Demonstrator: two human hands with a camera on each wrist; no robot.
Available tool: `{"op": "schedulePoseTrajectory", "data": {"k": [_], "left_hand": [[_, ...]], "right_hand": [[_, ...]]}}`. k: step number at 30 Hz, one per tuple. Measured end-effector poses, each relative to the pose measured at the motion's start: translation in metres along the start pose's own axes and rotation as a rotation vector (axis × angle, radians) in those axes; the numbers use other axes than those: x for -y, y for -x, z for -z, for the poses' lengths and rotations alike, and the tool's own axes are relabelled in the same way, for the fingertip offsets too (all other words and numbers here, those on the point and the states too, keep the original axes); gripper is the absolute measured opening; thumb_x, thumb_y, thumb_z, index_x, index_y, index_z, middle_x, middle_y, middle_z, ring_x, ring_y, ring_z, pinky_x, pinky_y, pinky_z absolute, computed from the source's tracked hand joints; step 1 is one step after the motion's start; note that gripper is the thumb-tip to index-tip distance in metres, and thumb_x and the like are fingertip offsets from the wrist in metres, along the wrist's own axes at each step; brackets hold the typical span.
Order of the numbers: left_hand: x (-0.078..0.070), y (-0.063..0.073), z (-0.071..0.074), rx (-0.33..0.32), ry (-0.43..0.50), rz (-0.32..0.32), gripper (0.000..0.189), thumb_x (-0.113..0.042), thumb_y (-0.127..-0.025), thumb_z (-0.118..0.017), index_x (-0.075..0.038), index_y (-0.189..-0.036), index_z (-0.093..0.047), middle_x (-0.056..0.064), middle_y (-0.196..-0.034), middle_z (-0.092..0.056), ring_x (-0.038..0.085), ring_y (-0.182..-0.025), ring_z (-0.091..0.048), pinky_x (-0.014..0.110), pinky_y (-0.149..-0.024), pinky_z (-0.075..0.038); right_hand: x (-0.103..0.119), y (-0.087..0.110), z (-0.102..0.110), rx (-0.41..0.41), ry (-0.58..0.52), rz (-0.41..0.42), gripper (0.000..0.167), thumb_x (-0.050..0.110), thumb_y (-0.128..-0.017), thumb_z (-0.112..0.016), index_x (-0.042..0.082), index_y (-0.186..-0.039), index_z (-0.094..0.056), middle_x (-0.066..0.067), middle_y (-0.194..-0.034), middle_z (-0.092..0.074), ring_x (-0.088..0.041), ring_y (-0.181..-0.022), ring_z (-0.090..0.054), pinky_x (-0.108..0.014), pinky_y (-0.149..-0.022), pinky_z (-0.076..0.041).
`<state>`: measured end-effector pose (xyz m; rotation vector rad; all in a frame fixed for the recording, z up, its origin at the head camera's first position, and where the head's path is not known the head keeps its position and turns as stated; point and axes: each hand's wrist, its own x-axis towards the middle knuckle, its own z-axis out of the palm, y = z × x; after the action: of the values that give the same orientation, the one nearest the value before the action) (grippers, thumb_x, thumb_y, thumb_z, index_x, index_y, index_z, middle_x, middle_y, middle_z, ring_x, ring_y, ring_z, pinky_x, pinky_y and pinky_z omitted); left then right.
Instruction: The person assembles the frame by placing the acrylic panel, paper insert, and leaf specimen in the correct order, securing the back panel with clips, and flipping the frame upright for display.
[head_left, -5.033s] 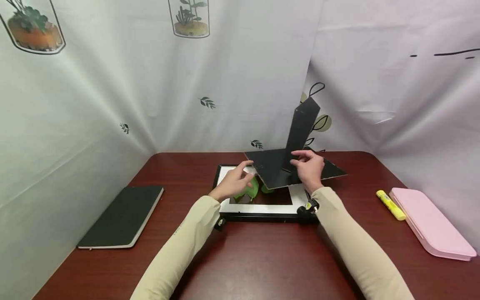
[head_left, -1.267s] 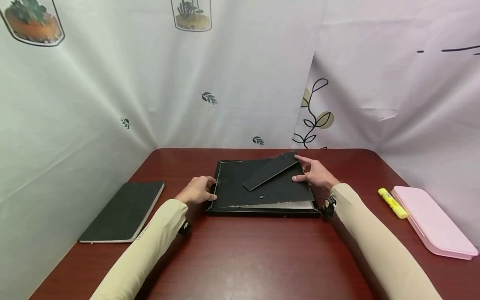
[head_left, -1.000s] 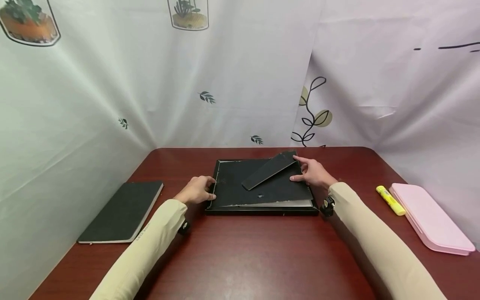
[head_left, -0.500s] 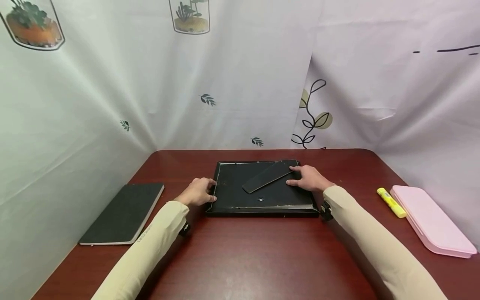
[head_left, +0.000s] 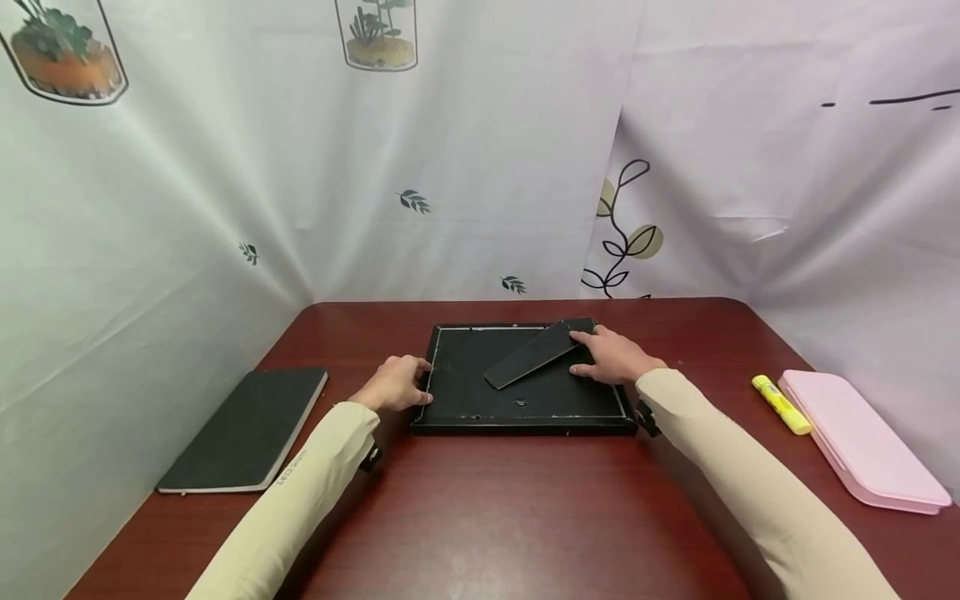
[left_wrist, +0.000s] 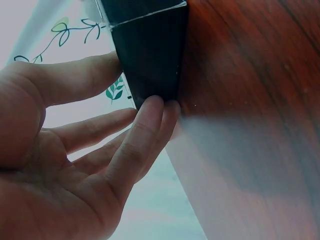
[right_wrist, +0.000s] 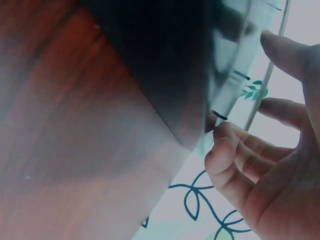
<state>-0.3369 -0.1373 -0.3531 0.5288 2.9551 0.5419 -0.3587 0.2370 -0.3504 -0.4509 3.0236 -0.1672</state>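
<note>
A black picture frame [head_left: 525, 429] lies face down on the table, its black backing board [head_left: 465, 358] sitting flat within the rim. A hinged stand leg [head_left: 525, 358] lies slantwise across the board. At the frame's left side, my left hand [head_left: 393, 383] rests its fingertips and thumb against the rim; in the left wrist view, extended fingers [left_wrist: 135, 145] touch the dark side wall. My right hand [head_left: 615, 357] lies over the board's right part, index finger on the upper end of the leg and thumb on the board. Two small dark tabs [right_wrist: 241, 75] show along the rim in the right wrist view.
A black notebook [head_left: 247, 429] lies at the left of the reddish-brown table [head_left: 525, 517]. To the right are a yellow highlighter [head_left: 782, 405] and a pink case [head_left: 862, 442]. White patterned cloth [head_left: 487, 167] hangs behind the table and along both sides.
The backing board, earlier lifted with its leg upright and green leaves visible below, has come down flat into the frame. The leg lies down; my left hand has moved to the frame's left side.
</note>
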Motion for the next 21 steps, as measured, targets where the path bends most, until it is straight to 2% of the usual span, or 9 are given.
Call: {"op": "schedulePoseTrajectory", "data": {"k": [3,6,9,11,14,18,21], "left_hand": [[0.0,0.0,-0.001,0.007,0.008,0.012,0.054,-0.016,-0.085,-0.079,-0.001,-0.134,-0.061,0.02,-0.118,-0.069,0.034,-0.11,-0.064,0.05,-0.096,-0.052],[-0.001,-0.002,0.0,-0.001,0.0,0.003,0.053,-0.015,-0.085,-0.079,-0.001,-0.133,-0.062,0.02,-0.117,-0.069,0.033,-0.108,-0.064,0.049,-0.094,-0.053],[-0.002,-0.003,0.0,0.005,0.005,-0.013,0.051,-0.015,-0.085,-0.078,-0.002,-0.132,-0.063,0.017,-0.111,-0.068,0.03,-0.101,-0.062,0.046,-0.089,-0.053],[-0.002,-0.003,0.0,0.019,0.001,-0.026,0.049,-0.015,-0.086,-0.077,-0.005,-0.132,-0.063,0.017,-0.111,-0.066,0.028,-0.097,-0.059,0.043,-0.084,-0.052],[-0.003,-0.002,0.0,0.051,-0.011,-0.045,0.045,-0.013,-0.088,-0.074,-0.012,-0.132,-0.065,0.018,-0.121,-0.065,0.023,-0.092,-0.055,0.035,-0.075,-0.047],[-0.004,-0.002,0.0,0.085,-0.018,-0.055,0.046,-0.008,-0.091,-0.068,-0.021,-0.135,-0.065,0.02,-0.142,-0.057,0.019,-0.073,-0.05,0.028,-0.058,-0.039],[-0.004,-0.003,-0.003,0.104,-0.022,-0.064,0.05,-0.006,-0.093,-0.06,-0.024,-0.14,-0.061,0.021,-0.149,-0.052,0.022,-0.083,-0.054,0.028,-0.056,-0.038]], "right_hand": [[0.001,0.0,0.0,0.003,-0.014,-0.012,0.072,0.039,-0.095,-0.068,0.011,-0.155,-0.039,-0.035,-0.15,-0.037,-0.045,-0.128,-0.053,-0.057,-0.101,-0.048],[-0.001,0.001,0.0,0.034,-0.021,-0.012,0.071,0.039,-0.096,-0.066,0.012,-0.155,-0.039,-0.035,-0.143,-0.039,-0.038,-0.109,-0.06,-0.049,-0.09,-0.051],[-0.005,0.002,-0.001,0.064,-0.045,-0.011,0.07,0.04,-0.097,-0.065,0.012,-0.155,-0.038,-0.033,-0.136,-0.039,-0.029,-0.092,-0.057,-0.04,-0.08,-0.048],[-0.008,0.002,-0.002,0.076,-0.063,-0.004,0.071,0.041,-0.097,-0.065,0.012,-0.155,-0.037,-0.031,-0.131,-0.039,-0.027,-0.088,-0.054,-0.039,-0.078,-0.045],[-0.011,0.003,-0.004,0.087,-0.083,0.01,0.072,0.042,-0.096,-0.065,0.013,-0.155,-0.037,-0.033,-0.135,-0.037,-0.031,-0.098,-0.053,-0.042,-0.083,-0.046],[-0.012,0.002,-0.006,0.088,-0.104,0.017,0.072,0.043,-0.097,-0.064,0.013,-0.156,-0.036,-0.038,-0.146,-0.028,-0.045,-0.125,-0.048,-0.053,-0.098,-0.046],[-0.01,0.002,-0.008,0.082,-0.104,0.012,0.071,0.043,-0.098,-0.063,0.013,-0.156,-0.035,-0.04,-0.15,-0.024,-0.049,-0.135,-0.041,-0.056,-0.103,-0.044]]}}
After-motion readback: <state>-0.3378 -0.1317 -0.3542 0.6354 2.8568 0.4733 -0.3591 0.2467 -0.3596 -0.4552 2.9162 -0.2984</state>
